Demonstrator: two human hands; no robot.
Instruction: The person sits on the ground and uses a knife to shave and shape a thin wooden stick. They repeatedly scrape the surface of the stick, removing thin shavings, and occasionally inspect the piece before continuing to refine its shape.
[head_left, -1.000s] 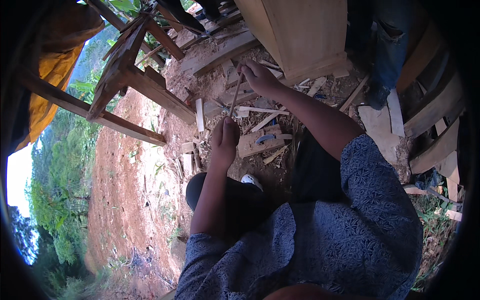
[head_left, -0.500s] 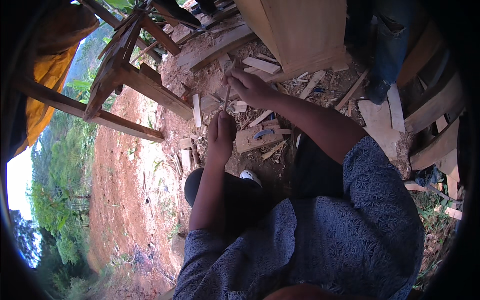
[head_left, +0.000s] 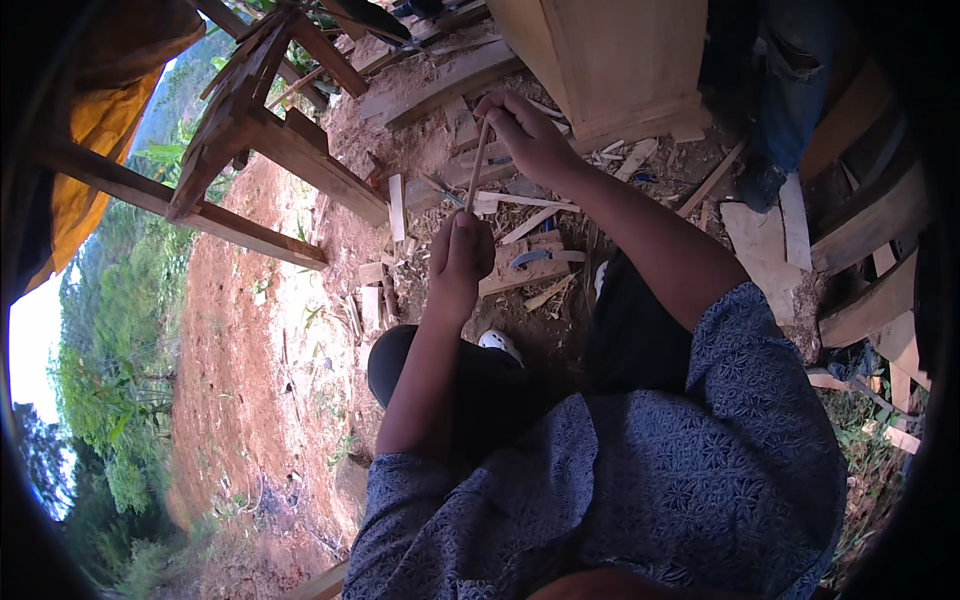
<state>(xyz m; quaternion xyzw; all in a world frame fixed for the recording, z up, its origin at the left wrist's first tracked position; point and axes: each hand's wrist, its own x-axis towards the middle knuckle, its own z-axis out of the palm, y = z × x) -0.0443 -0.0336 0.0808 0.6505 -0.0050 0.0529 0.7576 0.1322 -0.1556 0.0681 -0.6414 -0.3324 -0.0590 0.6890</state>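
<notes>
A thin brownish wooden stick (head_left: 478, 165) stands between my two hands, tilted slightly. My left hand (head_left: 462, 258) is closed round its lower end, thumb up along it. At its upper end the fingers of my right hand (head_left: 527, 138) are bent in a pinch, touching the stick near its tip. Whether anything small is also between those fingers cannot be made out. Below my right hand, a small blue curved object (head_left: 529, 258) lies on a wooden board (head_left: 515, 275) on the ground, close to my left hand.
Wood offcuts and shavings litter the reddish soil. A large wooden panelled box (head_left: 630, 65) stands ahead. At the left is a rough timber frame (head_left: 300, 160) with an orange tarp (head_left: 95, 150). Another person's jeans leg (head_left: 780, 110) shows at the right, near stacked planks (head_left: 870, 215).
Both hands have shifted to the right with the stick. My right hand has risen farther from my left, and more of the stick shows between them.
</notes>
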